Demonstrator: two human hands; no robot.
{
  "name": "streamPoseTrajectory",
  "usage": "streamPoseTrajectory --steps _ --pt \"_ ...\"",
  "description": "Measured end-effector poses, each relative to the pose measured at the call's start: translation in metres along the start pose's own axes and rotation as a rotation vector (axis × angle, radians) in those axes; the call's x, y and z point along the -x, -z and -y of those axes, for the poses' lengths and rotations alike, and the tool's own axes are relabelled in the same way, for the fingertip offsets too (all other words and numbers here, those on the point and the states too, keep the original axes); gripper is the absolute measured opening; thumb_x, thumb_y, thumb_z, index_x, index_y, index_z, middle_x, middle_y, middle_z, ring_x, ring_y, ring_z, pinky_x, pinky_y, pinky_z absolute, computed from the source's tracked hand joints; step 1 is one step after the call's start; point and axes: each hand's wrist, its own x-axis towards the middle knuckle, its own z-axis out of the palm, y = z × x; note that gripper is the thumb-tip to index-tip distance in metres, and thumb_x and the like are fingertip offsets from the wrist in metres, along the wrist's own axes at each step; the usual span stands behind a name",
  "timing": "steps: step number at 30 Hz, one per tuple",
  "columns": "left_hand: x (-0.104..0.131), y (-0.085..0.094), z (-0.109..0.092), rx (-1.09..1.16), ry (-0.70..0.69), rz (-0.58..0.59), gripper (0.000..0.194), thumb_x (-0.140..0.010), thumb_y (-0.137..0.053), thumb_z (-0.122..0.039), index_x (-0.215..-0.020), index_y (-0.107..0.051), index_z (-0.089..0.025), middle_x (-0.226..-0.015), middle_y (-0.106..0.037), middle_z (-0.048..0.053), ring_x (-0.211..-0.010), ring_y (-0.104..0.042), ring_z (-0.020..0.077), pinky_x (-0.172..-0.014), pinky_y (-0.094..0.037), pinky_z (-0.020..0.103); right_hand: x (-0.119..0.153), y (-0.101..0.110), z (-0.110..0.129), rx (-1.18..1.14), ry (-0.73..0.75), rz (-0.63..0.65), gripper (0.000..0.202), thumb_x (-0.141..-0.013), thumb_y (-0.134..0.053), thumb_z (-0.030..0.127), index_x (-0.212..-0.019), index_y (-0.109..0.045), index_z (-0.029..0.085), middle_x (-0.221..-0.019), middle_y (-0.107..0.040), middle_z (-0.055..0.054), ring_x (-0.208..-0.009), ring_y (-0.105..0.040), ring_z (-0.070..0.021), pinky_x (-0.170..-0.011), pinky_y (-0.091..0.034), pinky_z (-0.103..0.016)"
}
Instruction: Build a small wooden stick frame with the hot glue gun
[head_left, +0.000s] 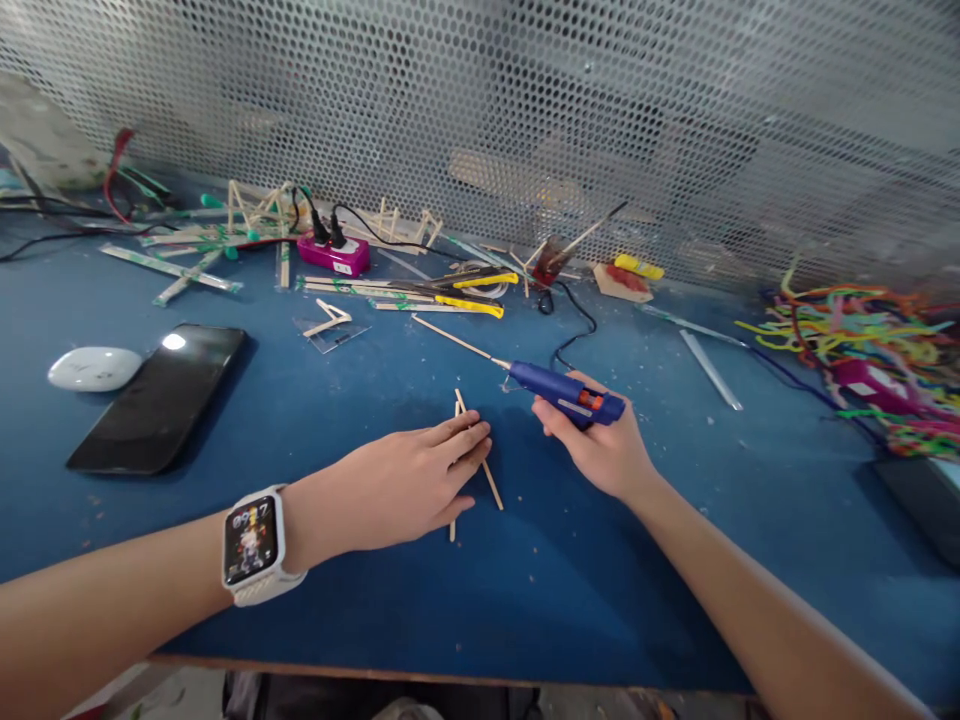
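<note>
My left hand [431, 470] lies across two thin wooden sticks [491, 485] on the blue table, fingers stretched out and resting over them. The sticks meet or cross near their upper ends and spread apart below; their middles are hidden under my fingers. In my right hand [611, 450] is a blue hot glue gun [551, 385], gripped by the handle, with its nozzle pointing left. Another thin wooden stick [450, 335] runs up to the nozzle tip; I cannot tell whether they touch. A joined piece of sticks [328, 318] sits on a clear plastic scrap behind my left hand.
On the left lie a black phone [169, 400] and a white mouse-like case [94, 369]. A purple power strip [334, 256], yellow-handled cutters [472, 305] and several stick bundles [199, 265] line the back. Colourful pipe-cleaner-like strands [862, 330] are heaped at right. Perforated metal [420, 90] stands behind.
</note>
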Motion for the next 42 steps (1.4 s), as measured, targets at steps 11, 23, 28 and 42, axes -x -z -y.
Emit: streamPoseTrajectory --steps 11,23,28,42 --pt "0.0 0.002 -0.004 0.001 -0.051 -0.065 0.055 -0.121 -0.055 -0.05 -0.144 -0.078 -0.005 -0.149 -0.08 0.014 -0.146 -0.073 0.0292 -0.125 -0.059 0.039 0.002 -0.003 0.001 -0.016 -0.013 0.024 0.037 -0.102 -0.079 0.059 -0.091 -0.067 0.026 -0.071 -0.068 0.002 -0.062 -0.061 -0.0174 -0.064 -0.046 -0.035" --pt "0.0 0.006 -0.01 0.047 -0.005 -0.012 0.073 -0.116 -0.058 -0.068 -0.15 -0.074 -0.005 -0.153 -0.076 0.018 -0.148 -0.069 0.0398 -0.126 -0.057 0.049 0.003 -0.005 0.0 -0.027 -0.025 0.035 0.042 -0.101 -0.079 0.064 -0.089 -0.066 0.026 -0.072 -0.068 0.002 -0.064 -0.06 -0.0175 -0.065 -0.047 -0.035" --pt "0.001 0.014 -0.009 0.092 -0.016 0.023 0.056 -0.121 -0.053 -0.052 -0.149 -0.073 -0.008 -0.152 -0.077 0.019 -0.145 -0.073 0.0387 -0.125 -0.06 0.051 0.004 -0.007 -0.003 -0.023 -0.016 0.035 0.039 -0.103 -0.078 0.062 -0.09 -0.067 0.026 -0.072 -0.067 0.001 -0.067 -0.062 -0.0184 -0.069 -0.05 -0.037" --pt "0.004 0.018 0.004 0.161 -0.085 0.093 0.044 -0.113 -0.056 -0.034 -0.148 -0.071 -0.013 -0.159 -0.072 0.02 -0.154 -0.067 0.0437 -0.135 -0.054 0.064 0.002 -0.012 -0.007 -0.03 -0.002 0.019 0.061 -0.098 -0.073 0.087 -0.091 -0.068 0.026 -0.074 -0.069 0.0 -0.068 -0.064 -0.0193 -0.069 -0.054 -0.04"
